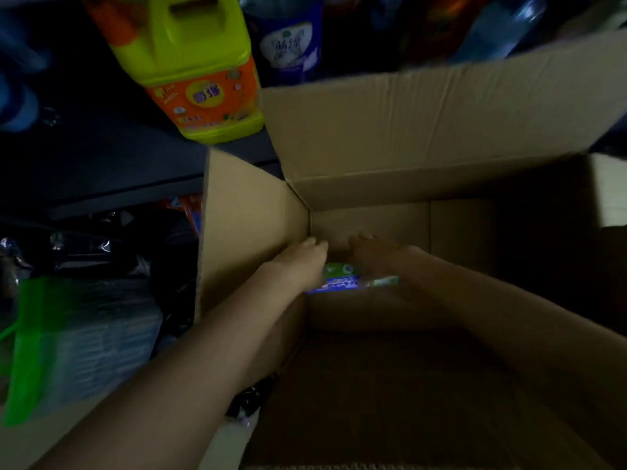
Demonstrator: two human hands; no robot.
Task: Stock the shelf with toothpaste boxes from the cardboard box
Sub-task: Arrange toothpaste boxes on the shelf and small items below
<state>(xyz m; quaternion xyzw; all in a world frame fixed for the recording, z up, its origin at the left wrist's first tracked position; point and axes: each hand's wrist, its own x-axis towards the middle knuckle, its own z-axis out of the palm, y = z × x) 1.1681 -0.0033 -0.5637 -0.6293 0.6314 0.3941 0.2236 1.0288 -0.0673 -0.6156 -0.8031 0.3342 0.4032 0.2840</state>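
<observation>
Both hands deep in the cardboard box (424,130), flaps folded out for access. Left hand (302,262) and right hand (376,256) flank the toothpaste box (342,279) lying between and below them at the bottom. Finger curl hidden; cannot tell either grip. Shelf (118,184) up-left.
</observation>
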